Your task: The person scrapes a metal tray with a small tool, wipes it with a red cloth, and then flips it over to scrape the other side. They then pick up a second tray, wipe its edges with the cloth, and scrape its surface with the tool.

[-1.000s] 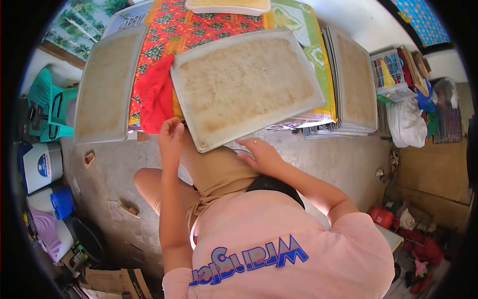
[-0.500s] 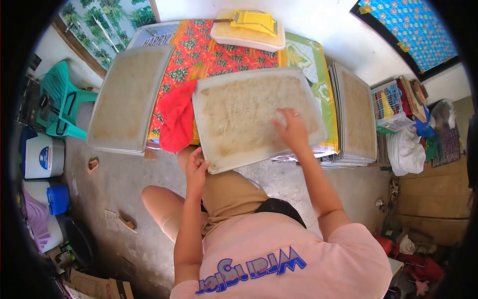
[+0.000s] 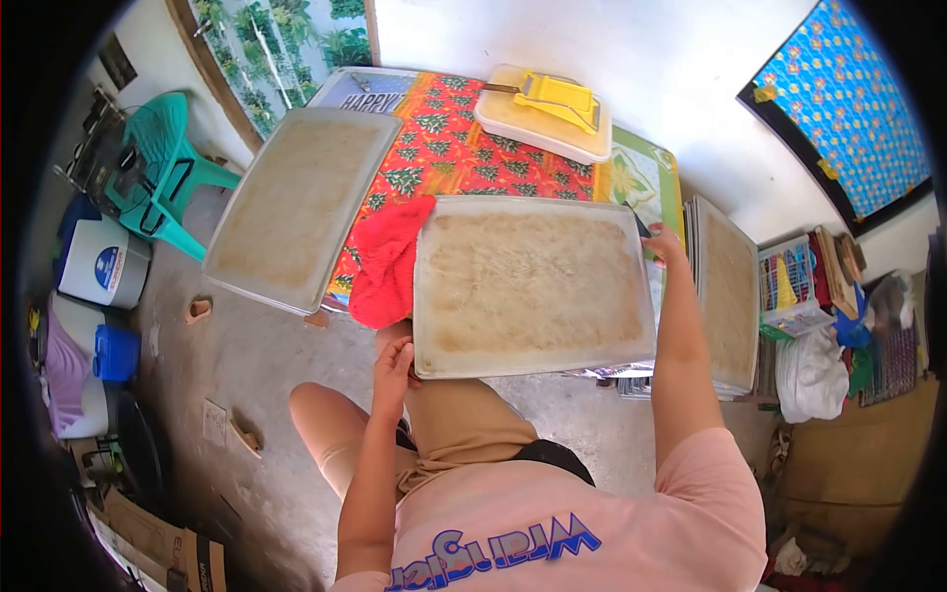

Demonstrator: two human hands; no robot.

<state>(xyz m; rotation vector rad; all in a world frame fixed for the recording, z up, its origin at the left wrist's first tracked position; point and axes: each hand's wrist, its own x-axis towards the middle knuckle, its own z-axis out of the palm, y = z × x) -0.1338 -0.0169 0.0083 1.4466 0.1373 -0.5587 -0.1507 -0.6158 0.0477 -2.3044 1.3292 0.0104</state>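
Note:
A shallow rectangular tray point(image 3: 533, 360) lies before me, its near side over my lap and its far side over the table. A pale, brown-blotched layer point(image 3: 533, 281) with whitish creases covers it. My left hand point(image 3: 393, 361) is at the tray's near left corner, fingers curled together; what they pinch is unclear. At the far right corner, my right hand point(image 3: 664, 245) has its fingers closed on a narrow dark object point(image 3: 641, 227), whose kind I cannot make out. A red cloth point(image 3: 387, 266) hangs against the tray's left edge.
A similar tray point(image 3: 301, 202) overhangs the table's left end; a stack of them point(image 3: 728, 296) stands right. At the back, a white tub point(image 3: 543, 140) bears a yellow plastic frame point(image 3: 557, 99) and a dark-handled tool point(image 3: 501, 88). A green chair point(image 3: 173, 178) stands left.
My right hand has moved from the tray's surface to its far right corner and closed on the dark object. The tray now sits straighter in view. My head view has shifted.

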